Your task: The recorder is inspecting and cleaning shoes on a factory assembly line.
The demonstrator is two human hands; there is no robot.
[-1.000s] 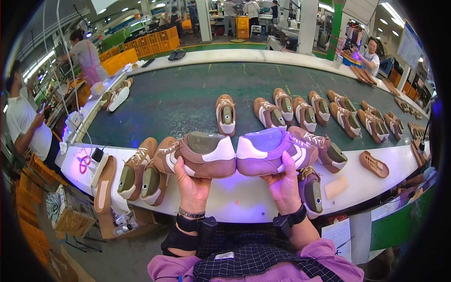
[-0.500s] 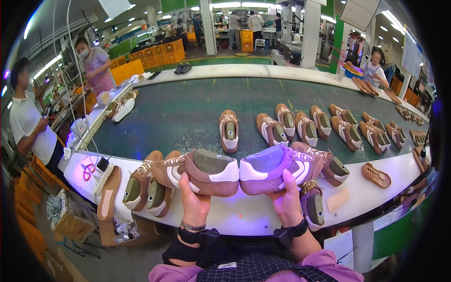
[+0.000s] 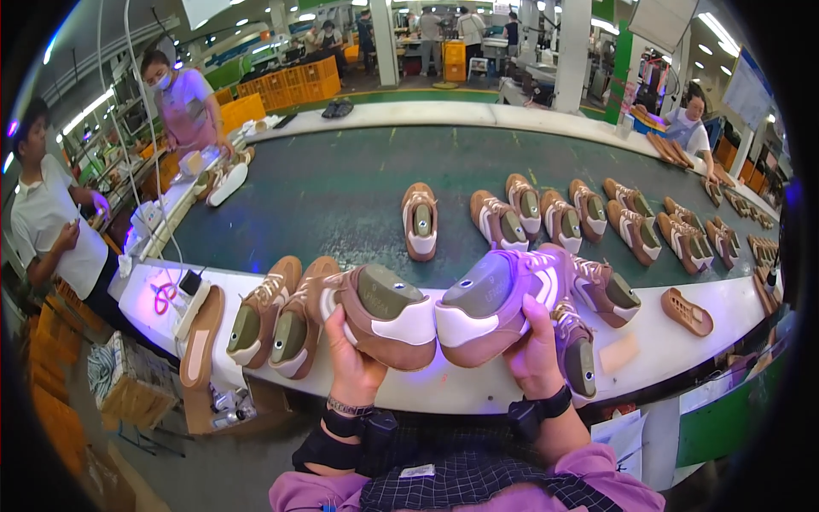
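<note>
Place: shoe factory, assembly hall
Line: long dark green conveyor belt (image 3: 341, 196) with white edging, curving through the hall
Goods: rows of brown and white lace-up sneakers (image 3: 589, 213) on the belt; loose tan soles (image 3: 687, 311) on the edge
Storage: stacked orange plastic crates (image 3: 290, 81)
Staff: workers standing at stations beside the belt
Lighting: ceiling strip lamps

The left hand (image 3: 354, 367) and right hand (image 3: 533, 354) now tip the two shoes, the brown shoe (image 3: 380, 311) toward ten o'clock, the purple-lit shoe (image 3: 499, 299) toward two o'clock, heels almost touching.
</note>
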